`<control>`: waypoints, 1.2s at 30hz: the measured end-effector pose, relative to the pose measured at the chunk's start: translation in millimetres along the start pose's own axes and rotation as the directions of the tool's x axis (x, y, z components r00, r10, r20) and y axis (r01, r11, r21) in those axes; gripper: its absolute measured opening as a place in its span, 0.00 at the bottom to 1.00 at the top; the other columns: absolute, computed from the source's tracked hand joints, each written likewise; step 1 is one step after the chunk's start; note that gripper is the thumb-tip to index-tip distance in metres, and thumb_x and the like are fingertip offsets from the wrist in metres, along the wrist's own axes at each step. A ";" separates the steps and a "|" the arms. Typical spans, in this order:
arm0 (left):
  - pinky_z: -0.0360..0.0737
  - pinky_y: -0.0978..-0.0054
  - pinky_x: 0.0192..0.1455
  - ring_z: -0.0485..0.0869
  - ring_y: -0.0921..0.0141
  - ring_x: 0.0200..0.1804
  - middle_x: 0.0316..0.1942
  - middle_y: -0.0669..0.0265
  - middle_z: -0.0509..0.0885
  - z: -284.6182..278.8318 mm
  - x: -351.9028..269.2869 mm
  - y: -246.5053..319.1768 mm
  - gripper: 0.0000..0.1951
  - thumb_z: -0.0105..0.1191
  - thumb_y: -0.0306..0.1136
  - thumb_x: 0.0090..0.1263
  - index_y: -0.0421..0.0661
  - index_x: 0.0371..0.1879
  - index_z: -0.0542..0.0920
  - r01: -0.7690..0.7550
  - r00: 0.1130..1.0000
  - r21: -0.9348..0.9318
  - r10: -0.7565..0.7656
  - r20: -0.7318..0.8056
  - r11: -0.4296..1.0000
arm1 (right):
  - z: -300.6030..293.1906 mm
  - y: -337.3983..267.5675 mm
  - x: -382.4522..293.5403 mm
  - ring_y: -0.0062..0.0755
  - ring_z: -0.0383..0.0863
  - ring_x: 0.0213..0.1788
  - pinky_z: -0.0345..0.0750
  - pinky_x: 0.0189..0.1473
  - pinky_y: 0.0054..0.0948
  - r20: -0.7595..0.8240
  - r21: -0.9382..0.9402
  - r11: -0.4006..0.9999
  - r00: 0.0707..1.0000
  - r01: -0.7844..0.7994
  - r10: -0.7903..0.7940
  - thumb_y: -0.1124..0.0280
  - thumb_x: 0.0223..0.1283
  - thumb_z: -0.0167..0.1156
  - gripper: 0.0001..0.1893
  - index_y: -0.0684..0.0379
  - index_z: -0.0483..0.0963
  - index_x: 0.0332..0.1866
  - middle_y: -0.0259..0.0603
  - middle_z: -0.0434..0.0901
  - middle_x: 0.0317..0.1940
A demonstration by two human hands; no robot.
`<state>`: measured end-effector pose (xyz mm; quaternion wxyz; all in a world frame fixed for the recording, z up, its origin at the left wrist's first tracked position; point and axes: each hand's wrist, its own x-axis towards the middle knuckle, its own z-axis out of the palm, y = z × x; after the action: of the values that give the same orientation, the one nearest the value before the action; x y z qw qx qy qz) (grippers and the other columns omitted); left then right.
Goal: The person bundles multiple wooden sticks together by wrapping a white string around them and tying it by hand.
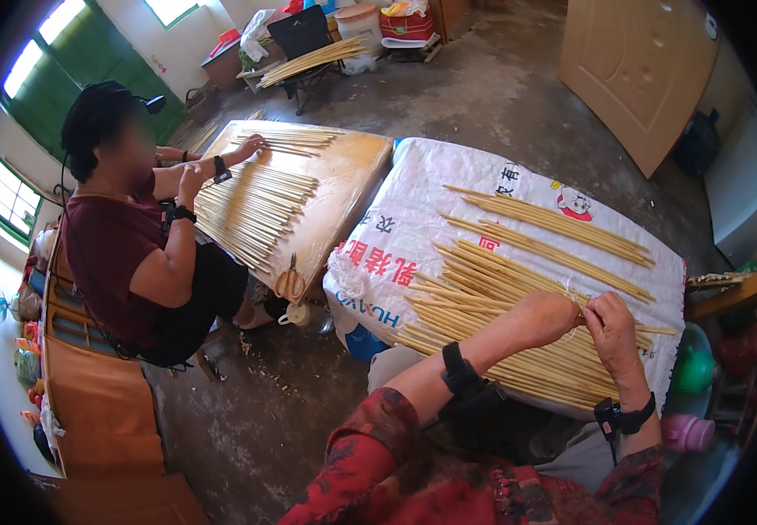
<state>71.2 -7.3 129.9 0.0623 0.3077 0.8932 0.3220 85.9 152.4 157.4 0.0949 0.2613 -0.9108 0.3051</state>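
Note:
Thin peeled sticks (483, 289) lie side by side on a white woven sack (411, 190) spread over a surface in front of me. White string (568, 285) loops over the sticks near their right ends. My left hand (552, 316) and my right hand (611, 321) meet over this string, fingertips nearly touching, each pinching part of it. Both wrists wear black straps. Two smaller groups of sticks, one of them (562, 223) at the far side and one (549, 254) nearer, rest apart from the large spread.
A co-worker (122, 216) sits at the left, hands over sticks on a neighbouring board (345, 164). Scissors (291, 282) lie on its near corner. A lidded jar (309, 317) stands below. A pink flask (688, 433) and a green object (693, 369) are at my right. More sticks (313, 61) rest on a chair.

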 end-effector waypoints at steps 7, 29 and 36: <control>0.74 0.57 0.31 0.78 0.52 0.29 0.21 0.49 0.78 10.6 1.9 -9.0 0.15 0.44 0.39 0.63 0.41 0.23 0.78 0.021 0.999 0.018 -0.021 0.028 1.000 | 10.7 -2.1 -2.2 0.45 0.69 0.30 0.67 0.31 0.36 -0.084 -0.023 1.000 0.996 0.000 -0.002 0.79 0.45 0.58 0.05 0.64 0.68 0.25 0.45 0.69 0.23; 0.72 0.58 0.33 0.77 0.53 0.31 0.24 0.52 0.78 51.8 -2.9 -13.1 0.12 0.42 0.36 0.63 0.41 0.25 0.76 -0.124 0.929 0.014 0.111 0.354 0.992 | -41.4 79.6 -17.5 0.46 0.75 0.40 0.72 0.41 0.38 0.303 -0.196 0.978 0.944 -0.074 0.133 0.71 0.55 0.48 0.10 0.60 0.73 0.39 0.48 0.76 0.34; 0.74 0.57 0.33 0.78 0.54 0.32 0.28 0.53 0.79 57.3 -8.9 -8.7 0.10 0.43 0.34 0.60 0.41 0.26 0.75 -0.093 0.924 0.000 0.087 0.372 0.996 | -22.1 124.1 55.4 0.46 0.74 0.41 0.71 0.44 0.37 0.387 -0.308 0.950 0.906 -0.047 0.170 0.70 0.55 0.49 0.11 0.61 0.73 0.41 0.47 0.75 0.37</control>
<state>91.6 13.0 78.8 0.2127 0.4044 0.8529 0.2525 -26.9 226.6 130.6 -0.0772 0.2507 -0.9586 0.1109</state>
